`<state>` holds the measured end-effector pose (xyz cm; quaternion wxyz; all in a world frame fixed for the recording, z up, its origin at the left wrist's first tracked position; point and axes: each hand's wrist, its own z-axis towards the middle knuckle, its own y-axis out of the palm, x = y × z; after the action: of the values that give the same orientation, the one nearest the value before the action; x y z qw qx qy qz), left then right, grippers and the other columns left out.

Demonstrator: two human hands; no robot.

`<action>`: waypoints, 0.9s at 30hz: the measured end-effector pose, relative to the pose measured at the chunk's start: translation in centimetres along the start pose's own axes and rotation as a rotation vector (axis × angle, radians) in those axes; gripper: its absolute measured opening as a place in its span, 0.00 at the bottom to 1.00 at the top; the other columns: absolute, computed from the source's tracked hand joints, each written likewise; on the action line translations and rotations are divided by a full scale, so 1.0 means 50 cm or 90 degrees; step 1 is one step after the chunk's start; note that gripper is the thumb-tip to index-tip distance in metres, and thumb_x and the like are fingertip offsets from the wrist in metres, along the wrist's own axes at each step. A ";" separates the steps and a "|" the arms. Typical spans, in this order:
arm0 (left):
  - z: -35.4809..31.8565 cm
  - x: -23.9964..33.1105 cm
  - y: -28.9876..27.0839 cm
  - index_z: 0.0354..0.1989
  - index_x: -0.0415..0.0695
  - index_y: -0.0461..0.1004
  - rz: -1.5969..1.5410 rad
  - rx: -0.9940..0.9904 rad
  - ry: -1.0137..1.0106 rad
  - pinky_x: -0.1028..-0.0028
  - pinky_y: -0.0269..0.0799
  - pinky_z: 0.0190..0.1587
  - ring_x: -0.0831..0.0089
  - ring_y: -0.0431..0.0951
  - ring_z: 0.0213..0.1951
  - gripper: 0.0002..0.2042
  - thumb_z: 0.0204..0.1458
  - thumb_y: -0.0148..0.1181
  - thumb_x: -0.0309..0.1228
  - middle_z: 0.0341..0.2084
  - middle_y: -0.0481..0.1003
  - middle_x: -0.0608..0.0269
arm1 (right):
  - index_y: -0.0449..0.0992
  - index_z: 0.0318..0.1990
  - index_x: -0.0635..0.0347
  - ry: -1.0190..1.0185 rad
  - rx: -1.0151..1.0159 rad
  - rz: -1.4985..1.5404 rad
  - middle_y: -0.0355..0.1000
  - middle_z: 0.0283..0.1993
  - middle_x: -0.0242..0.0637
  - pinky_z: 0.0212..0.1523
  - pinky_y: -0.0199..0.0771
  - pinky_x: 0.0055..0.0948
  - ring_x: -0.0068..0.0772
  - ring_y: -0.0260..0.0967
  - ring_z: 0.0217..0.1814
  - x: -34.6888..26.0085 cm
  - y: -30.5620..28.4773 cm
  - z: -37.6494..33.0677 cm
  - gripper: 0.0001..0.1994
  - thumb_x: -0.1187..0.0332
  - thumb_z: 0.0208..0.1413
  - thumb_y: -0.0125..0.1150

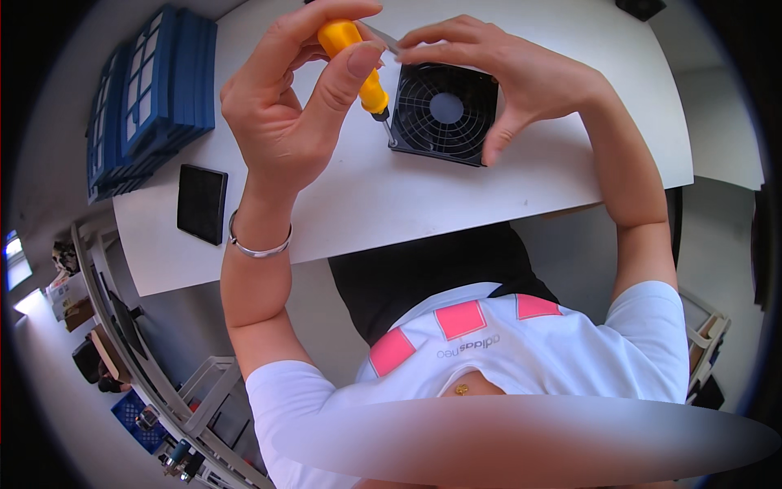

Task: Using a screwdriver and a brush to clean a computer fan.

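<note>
Left hand curled round yellow-handled screwdriver, tip at near-left corner of black axial fan on white table, right hand half open spanning its frame; tilted shaft could slip if pushed sideways.

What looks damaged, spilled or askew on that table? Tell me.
Nothing spilled or broken stands out. The black fan looks whole, the left hand holding the yellow screwdriver at its corner. One minor oddity: a small speck near the front edge of the white table, dark against the pale top.
</note>
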<state>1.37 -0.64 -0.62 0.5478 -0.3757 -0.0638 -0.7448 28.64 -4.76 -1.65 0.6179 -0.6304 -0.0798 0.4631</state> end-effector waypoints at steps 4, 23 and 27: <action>-0.002 -0.002 0.000 0.54 0.40 0.75 0.018 -0.006 0.001 0.75 0.80 0.43 0.69 0.83 0.37 0.15 0.61 0.61 0.31 0.34 0.81 0.58 | 0.64 0.67 0.49 -0.021 -0.052 0.023 0.58 0.70 0.42 0.70 0.53 0.48 0.51 0.53 0.72 -0.009 0.014 -0.004 0.58 0.43 0.20 0.82; 0.023 -0.012 -0.054 0.50 0.41 0.77 0.147 -0.056 0.077 0.75 0.80 0.48 0.70 0.83 0.41 0.18 0.49 0.71 0.26 0.44 0.80 0.56 | 0.71 0.62 0.43 -0.027 0.010 -0.117 0.67 0.58 0.38 0.65 0.55 0.42 0.42 0.60 0.64 -0.069 0.044 0.004 0.47 0.41 0.28 0.79; 0.028 -0.006 -0.065 0.51 0.39 0.77 0.053 -0.100 0.035 0.71 0.81 0.47 0.66 0.83 0.42 0.17 0.51 0.69 0.23 0.42 0.80 0.54 | 0.70 0.62 0.43 -0.015 0.012 -0.127 0.67 0.57 0.37 0.63 0.56 0.42 0.42 0.60 0.63 -0.078 0.047 0.005 0.46 0.41 0.29 0.79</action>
<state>-0.69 1.56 1.23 0.5486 -0.3990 0.0258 -0.7343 25.19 -7.73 -1.74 0.6658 -0.6080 -0.1451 0.4073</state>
